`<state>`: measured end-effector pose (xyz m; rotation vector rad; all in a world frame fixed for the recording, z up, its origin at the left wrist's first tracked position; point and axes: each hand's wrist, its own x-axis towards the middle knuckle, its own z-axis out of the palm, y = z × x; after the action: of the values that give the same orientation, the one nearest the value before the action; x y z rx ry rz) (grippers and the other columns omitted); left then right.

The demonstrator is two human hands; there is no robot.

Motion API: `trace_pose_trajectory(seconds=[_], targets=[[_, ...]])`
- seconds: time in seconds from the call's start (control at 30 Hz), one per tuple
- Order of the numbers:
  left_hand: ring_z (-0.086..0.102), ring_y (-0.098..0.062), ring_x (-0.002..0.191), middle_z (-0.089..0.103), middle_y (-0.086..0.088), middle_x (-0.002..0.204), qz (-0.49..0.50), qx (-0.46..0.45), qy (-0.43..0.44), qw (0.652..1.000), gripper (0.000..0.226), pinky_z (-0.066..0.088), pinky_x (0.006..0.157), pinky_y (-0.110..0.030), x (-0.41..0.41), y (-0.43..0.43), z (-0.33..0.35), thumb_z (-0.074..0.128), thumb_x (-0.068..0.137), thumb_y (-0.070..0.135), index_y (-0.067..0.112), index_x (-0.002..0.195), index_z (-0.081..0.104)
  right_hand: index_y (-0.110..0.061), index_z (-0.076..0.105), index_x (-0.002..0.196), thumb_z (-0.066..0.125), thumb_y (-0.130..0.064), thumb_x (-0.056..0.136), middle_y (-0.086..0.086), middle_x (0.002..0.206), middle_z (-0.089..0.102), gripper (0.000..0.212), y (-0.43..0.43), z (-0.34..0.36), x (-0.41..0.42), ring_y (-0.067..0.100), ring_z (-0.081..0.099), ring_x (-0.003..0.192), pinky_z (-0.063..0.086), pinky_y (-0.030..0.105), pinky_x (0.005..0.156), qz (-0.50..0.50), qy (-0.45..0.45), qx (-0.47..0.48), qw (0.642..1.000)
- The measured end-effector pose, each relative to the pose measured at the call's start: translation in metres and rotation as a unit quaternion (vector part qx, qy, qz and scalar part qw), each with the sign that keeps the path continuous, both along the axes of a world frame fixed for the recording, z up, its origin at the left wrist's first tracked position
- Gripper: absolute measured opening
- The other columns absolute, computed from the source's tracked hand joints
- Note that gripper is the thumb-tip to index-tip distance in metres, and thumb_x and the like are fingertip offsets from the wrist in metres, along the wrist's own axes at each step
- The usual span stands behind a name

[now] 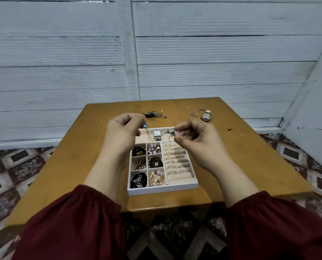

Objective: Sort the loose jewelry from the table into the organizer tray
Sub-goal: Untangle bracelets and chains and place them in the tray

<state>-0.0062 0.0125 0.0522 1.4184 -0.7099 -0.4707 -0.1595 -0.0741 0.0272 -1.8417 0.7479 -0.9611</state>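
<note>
**Position of parts**

- The tray (162,190) is a white box. It stands on the brown surface (77,156), near the front edge.
- The left grip (121,132) is raised above the far-left corner of the tray. Its fingers are curled, and thumb and forefinger pinch a necklace (144,125) at a small blue pendant. The thin chain hangs from the pendant toward the far compartment of the tray. It cannot be told whether the chain touches the lining.
- The right grip (197,141) is raised above the far-right part of the tray. Its fingers are curled and the thumb and forefinger tips are close together. A small pale piece shows at the forefinger tip; it cannot be told whether the grip is grasping it.

**Tray contents**

- Far compartment: a silver watch (157,135) and, just beside it, a bracelet (167,132).
- Left block: six small cells with beads (153,148) and dark tangled pieces.
- Right block: padded slots with rings (170,158) set in rows.

**Loose items on the surface**

- A dark chain pile (154,115) lies beyond the tray, behind the left grip.
- A second watch (206,116) lies to the far right, touching a thin pale chain (195,112).

Dark red sleeves (71,222) cover both forearms.
</note>
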Motion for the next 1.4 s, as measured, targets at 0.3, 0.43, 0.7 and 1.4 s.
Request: trace_pose_trajectory(seconds=[0.3,0.43,0.7,1.4], targets=[[0.042,-0.005,0.053,0.053,0.004,0.064,0.003,0.002,0.005,1.000,0.017,0.034,0.048,-0.018,-0.008,0.011,-0.008,0.061,0.086,0.011,0.018,0.070,0.059,-0.014,0.068,0.079,0.070,0.002,0.080,-0.007,0.068,0.064,0.016,0.018,-0.013,-0.016,-0.001,0.055,0.052,0.046,0.013,0.052,0.019,0.024,0.025,0.999],[0.044,-0.004,0.054,0.056,0.007,0.064,0.008,-0.005,0.014,1.000,0.017,0.035,0.049,-0.017,-0.010,0.014,-0.011,0.061,0.086,0.013,0.018,0.070,0.060,-0.015,0.069,0.081,0.070,-0.002,0.082,-0.005,0.073,0.065,0.013,0.018,-0.017,-0.022,-0.006,0.056,0.052,0.044,0.010,0.051,0.029,0.082,0.024,0.996],[0.042,0.000,0.046,0.054,0.004,0.065,0.008,-0.014,0.020,1.000,0.016,0.033,0.041,-0.010,-0.015,0.015,-0.014,0.061,0.086,0.012,0.018,0.071,0.061,-0.020,0.072,0.077,0.074,-0.006,0.079,-0.011,0.068,0.066,0.015,0.021,-0.024,-0.026,-0.008,0.054,0.050,0.037,0.005,0.051,0.041,0.187,-0.026,0.981],[0.039,-0.004,0.052,0.052,0.004,0.064,0.009,-0.011,0.023,1.000,0.017,0.034,0.042,-0.010,-0.016,0.016,-0.016,0.062,0.087,0.012,0.017,0.070,0.059,-0.033,0.073,0.080,0.071,-0.024,0.078,-0.016,0.083,0.069,0.010,0.021,-0.029,-0.020,0.002,0.057,0.082,0.044,0.024,0.067,0.050,0.328,-0.183,0.926]])
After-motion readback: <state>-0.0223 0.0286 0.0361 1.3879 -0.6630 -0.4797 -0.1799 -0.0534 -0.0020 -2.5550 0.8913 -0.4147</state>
